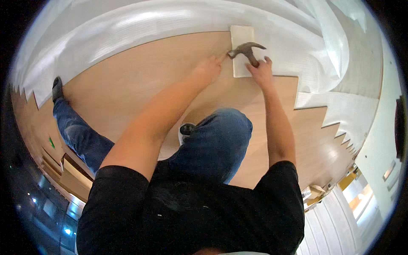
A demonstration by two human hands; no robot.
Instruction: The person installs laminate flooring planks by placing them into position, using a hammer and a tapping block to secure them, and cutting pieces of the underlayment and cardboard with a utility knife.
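An indoor room under flooring work; whether home or office cannot be told. Wood-look floor planks (144, 63) spread to the left of the right fingers (268, 61) and back from them toward the body, their edge stepped to the right. Beyond the fingers, uncovered white foam underlay (178, 19) runs in a broad, rumpled sheet. A claw hammer (247, 49), a builder's tool, is right at them. Well to their right stands a pale wall (374, 157).
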